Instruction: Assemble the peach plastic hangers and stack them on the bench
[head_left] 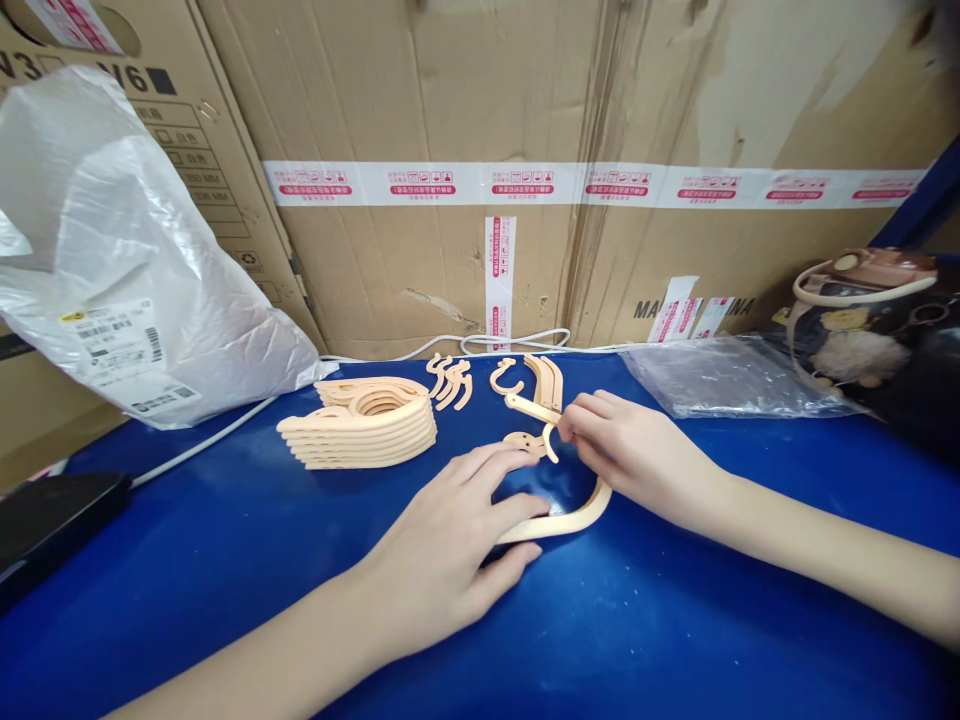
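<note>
My left hand (450, 530) lies around a curved beige plastic hanger piece (570, 522), fingers over its far side and thumb along the near side. My right hand (645, 455) is closed with fingertips pinched at a slim beige hanger arm (531, 408), whose free end points left. Between the hands, a small hook-shaped part (551, 443) and a flat piece with small holes (525, 440) show; whether they are joined to the curved piece is partly hidden by my fingers.
A stack of several beige hanger pieces (367, 440) stands on the blue table (675, 630). Behind are loose hooks (450, 382), a single hook (506, 377) and curved arms (551, 378). A white parcel bag (142, 250), clear plastic bag (727, 375), black device (60, 530) and cardboard box (420, 270) surround them.
</note>
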